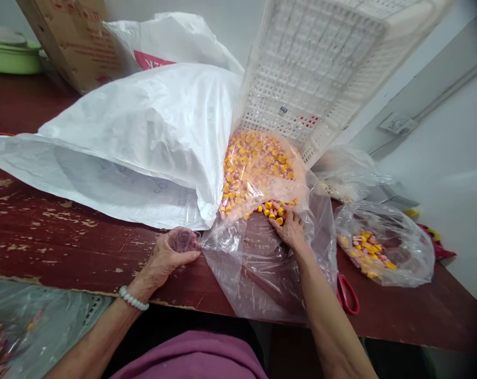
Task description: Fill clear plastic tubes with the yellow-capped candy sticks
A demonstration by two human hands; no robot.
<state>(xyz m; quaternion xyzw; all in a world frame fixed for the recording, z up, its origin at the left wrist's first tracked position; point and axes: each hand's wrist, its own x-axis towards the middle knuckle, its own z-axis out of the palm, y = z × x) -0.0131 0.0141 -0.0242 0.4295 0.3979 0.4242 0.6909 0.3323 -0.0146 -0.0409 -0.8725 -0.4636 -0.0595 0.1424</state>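
My left hand [169,252] is closed around small clear plastic cups [183,241] at the table's front edge, beside the white sack [151,121]. My right hand [289,229] reaches into the mouth of a large clear plastic bag [258,279]. Its thumb and fingers are apart, touching the nearest of the small yellow-and-red pieces [276,210]. Many such pieces fill the back of the bag, seen through the plastic. Some of my right fingertips are hidden among the pieces and the plastic.
A white plastic crate [317,58] leans behind the bag. To the right are a smaller clear bag of similar pieces [370,250] and red-handled scissors [347,295]. A cardboard box [76,42] and green basin [11,58] stand back left on the worn red table [84,247].
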